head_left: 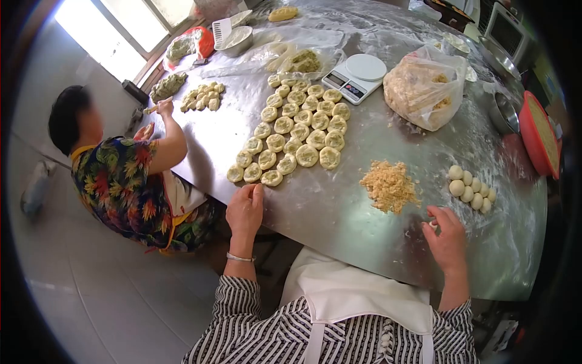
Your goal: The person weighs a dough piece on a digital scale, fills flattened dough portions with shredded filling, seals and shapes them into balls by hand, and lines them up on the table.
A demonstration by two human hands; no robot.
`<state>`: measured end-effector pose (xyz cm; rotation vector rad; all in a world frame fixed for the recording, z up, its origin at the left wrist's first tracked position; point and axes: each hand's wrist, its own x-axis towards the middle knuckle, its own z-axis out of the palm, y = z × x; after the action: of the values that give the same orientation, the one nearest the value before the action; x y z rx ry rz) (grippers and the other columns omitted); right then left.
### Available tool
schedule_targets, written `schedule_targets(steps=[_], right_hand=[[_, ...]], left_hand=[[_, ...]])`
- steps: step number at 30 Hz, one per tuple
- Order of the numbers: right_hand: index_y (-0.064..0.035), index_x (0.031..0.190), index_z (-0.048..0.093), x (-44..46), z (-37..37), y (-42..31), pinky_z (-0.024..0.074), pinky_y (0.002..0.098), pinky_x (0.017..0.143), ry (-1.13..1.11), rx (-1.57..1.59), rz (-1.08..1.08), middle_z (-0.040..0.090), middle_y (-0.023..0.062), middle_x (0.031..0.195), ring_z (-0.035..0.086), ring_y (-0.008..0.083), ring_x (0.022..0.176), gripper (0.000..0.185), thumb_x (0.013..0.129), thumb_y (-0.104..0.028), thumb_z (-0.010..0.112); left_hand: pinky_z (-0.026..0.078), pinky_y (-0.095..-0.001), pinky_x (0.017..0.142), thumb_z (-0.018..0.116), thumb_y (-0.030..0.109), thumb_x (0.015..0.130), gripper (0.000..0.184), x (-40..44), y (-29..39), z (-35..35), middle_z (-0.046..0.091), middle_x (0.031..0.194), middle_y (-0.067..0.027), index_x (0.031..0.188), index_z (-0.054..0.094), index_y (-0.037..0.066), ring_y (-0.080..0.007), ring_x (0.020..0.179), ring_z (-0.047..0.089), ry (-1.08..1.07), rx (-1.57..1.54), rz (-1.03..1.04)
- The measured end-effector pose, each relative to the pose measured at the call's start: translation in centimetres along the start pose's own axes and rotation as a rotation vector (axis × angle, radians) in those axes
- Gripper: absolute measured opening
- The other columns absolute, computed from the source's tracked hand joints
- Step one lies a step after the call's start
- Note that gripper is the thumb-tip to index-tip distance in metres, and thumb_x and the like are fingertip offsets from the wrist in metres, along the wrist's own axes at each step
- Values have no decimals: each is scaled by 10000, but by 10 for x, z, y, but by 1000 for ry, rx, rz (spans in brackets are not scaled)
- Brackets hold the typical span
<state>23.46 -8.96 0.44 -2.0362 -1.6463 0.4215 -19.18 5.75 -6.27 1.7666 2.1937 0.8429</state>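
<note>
Dozens of flattened dough rounds (283,125) with pressed-in middles lie in close, uneven rows on the steel table (321,209), running from near its front edge back to the digital kitchen scale (354,79). The person's left hand (244,212), with a bangle (240,258) at the wrist, is at the near end of these rows, its fingers held together and the thumb alongside; whether the tips touch the closest round, or grip anything, I cannot tell. The right hand (447,238) is at the table's front, fingers curled and the thumb apart from the index finger; a small pale bit shows between them, too small to tell whether it is gripped. Just beyond that hand, to its left, sits a loose mound of crumbly filling (390,186), and to its right a cluster of smooth dough balls (466,194) on a flour-dusted patch. Farther back, a plastic bag (421,91) of similar crumbly stuff slumps beside the scale, while a red basin (539,136) stands at the right edge next to a metal bowl (504,114). At the left, a co-worker (121,173) in a floral top works near a heap of dough pieces (203,97).
</note>
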Motion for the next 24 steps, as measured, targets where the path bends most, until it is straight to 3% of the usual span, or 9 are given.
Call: schedule_targets(steps=[1,8,10,11,13,16,20,23,24], right_hand=[[-60,1256,695,5,5,-2,586,401,841,0,-38,-27,700,102,1139,709,281,965,440,842,-122,830],[-85,1403,613,40,40,-2,554,465,954,-2,-236,-136,645,124,1273,657,332,1162,812,720,-384,936],[-82,1418,604,49,38,-10,553,459,959,-54,-224,-106,636,120,1276,652,331,1162,858,709,-428,940],[-82,1418,605,51,39,-9,554,456,957,-49,-242,-111,635,120,1261,652,328,1154,860,709,-436,939],[-81,1417,607,56,45,-10,557,450,951,-52,-251,-147,632,119,1231,654,321,1139,865,710,-453,939],[-76,1415,611,60,49,-14,565,436,946,-91,-231,-128,619,115,1209,653,305,1128,850,717,-429,943],[-72,1399,625,62,49,-13,579,417,938,-1,-210,-96,606,115,1230,653,295,1130,806,719,-357,951],[-76,1345,664,63,47,-8,588,413,922,31,-166,-108,606,114,1219,661,297,1107,679,758,-289,928],[-81,1311,684,63,52,2,591,413,905,28,-127,-128,615,110,1196,671,297,1080,609,777,-264,913]], left_hand=[[566,-453,788,671,455,1024,365,4,2,0,760,924,-98,1061,797,114,-327,894,735,-42,52,-51],[560,-452,746,785,539,907,436,15,17,23,736,859,-78,954,778,106,-296,814,722,24,58,-181],[537,-435,728,819,463,893,390,16,8,34,682,844,-52,981,749,90,-252,780,670,31,18,-128],[513,-355,690,844,373,902,350,14,13,34,672,805,-44,963,722,50,-197,721,622,68,-46,-77],[508,-332,690,849,240,896,290,7,20,37,671,870,-43,1023,686,37,-166,738,616,108,-101,56],[526,-297,719,821,127,904,276,-2,27,35,673,952,-49,1099,654,23,-136,786,638,27,-195,103],[586,-260,830,741,67,964,315,-10,59,27,694,1074,-76,1248,624,-3,-141,931,688,-38,-592,-39],[611,-273,848,710,52,993,360,-10,69,26,708,1149,-107,1328,591,-3,-163,965,711,-400,-1066,-176],[637,-307,892,667,42,1025,359,-13,73,30,706,1225,-143,1370,574,3,-217,1040,739,-526,-1207,-242]])
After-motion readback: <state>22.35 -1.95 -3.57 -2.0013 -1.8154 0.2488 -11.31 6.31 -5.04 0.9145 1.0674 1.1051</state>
